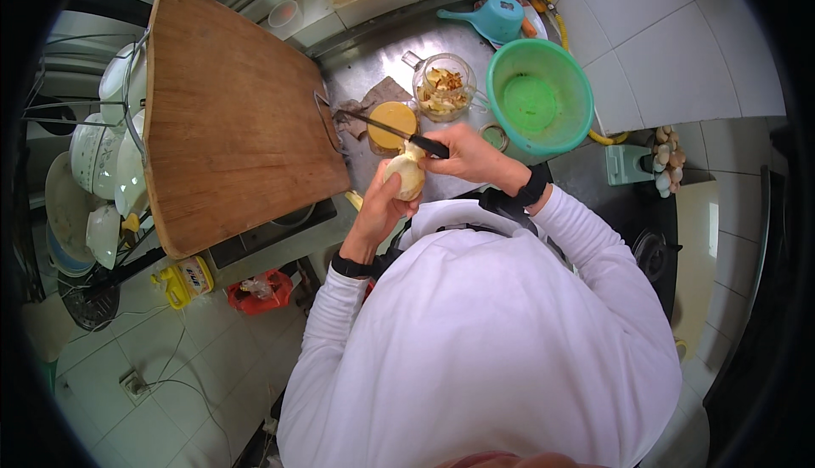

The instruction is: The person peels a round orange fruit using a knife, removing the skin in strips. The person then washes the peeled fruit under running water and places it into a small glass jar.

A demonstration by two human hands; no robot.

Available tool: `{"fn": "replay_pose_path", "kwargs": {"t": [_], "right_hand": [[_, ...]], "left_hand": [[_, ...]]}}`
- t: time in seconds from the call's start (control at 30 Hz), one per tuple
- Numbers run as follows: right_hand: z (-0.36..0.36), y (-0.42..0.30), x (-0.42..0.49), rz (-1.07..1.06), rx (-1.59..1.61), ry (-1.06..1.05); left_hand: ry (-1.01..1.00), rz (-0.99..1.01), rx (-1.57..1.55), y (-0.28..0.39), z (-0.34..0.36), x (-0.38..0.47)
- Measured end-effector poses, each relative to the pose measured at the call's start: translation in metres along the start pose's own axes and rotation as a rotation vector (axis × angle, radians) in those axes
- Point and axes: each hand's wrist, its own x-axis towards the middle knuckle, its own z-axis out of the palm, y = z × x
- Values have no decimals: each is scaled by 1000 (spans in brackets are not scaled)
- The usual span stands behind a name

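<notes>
My left hand holds a pale, rounded piece of produce, perhaps an onion. In my right hand is a knife with a black handle, its blade pointing up and left across the top of the produce. Below the blade lies a round yellow object beside a brownish cloth. A clear glass pot with pale and brown pieces in it stands just beyond my hands. To its right is a green plastic basin, and a small round glass or lid lies close to my right wrist.
A large wooden cutting board stands at the left by a wire rack of bowls. A blue dipper is at the back right. Several eggs are at the right, near a gas burner. A yellow jug stands low at the left.
</notes>
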Motion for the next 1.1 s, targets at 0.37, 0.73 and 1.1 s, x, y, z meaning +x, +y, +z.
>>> {"fn": "replay_pose_path", "kwargs": {"t": [0.37,0.73,1.1], "right_hand": [[21,7,-2,224,557,121],[10,-1,3,350,580,158],[9,-1,7,2,-90,108]], "left_hand": [[-57,56,-35,0,6,-1],[26,-9,26,6,-1,5],[159,-2,36,-6,-1,8]]}}
